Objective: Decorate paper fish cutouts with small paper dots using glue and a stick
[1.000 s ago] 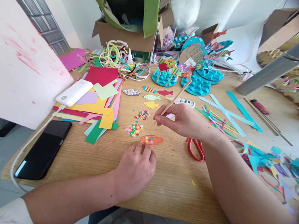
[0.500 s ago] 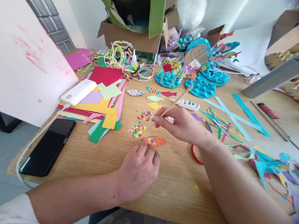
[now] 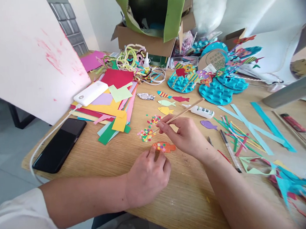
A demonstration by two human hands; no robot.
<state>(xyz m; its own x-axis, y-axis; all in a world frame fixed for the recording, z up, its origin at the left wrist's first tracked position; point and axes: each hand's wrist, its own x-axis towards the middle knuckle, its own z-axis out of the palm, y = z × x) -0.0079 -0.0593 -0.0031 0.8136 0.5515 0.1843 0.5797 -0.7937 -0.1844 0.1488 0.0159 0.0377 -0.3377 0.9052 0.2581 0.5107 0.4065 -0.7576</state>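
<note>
An orange paper fish (image 3: 168,147) with colored dots lies flat on the wooden table (image 3: 99,165). The fingertips of my left hand (image 3: 149,175) press on its left end, the other fingers curled. My right hand (image 3: 181,131) pinches a thin wooden stick (image 3: 185,111), whose lower tip points at a pile of small round paper dots (image 3: 146,134). A second dot pile (image 3: 154,120) lies just behind. Further back are a yellow fish (image 3: 165,110), a pale green fish (image 3: 166,103) and a white glue bottle (image 3: 202,111).
A black phone (image 3: 60,144) and a white power bank (image 3: 90,93) on colored paper are at the left. Blue egg-tray discs (image 3: 215,93) stand behind. Paper strips (image 3: 248,125), a pen (image 3: 230,151) and paper scraps (image 3: 291,181) lie at the right.
The view has shifted, so most things appear further right. The stick is tilted lower, its tip now at the dot pile. My left hand still presses the orange fish.
</note>
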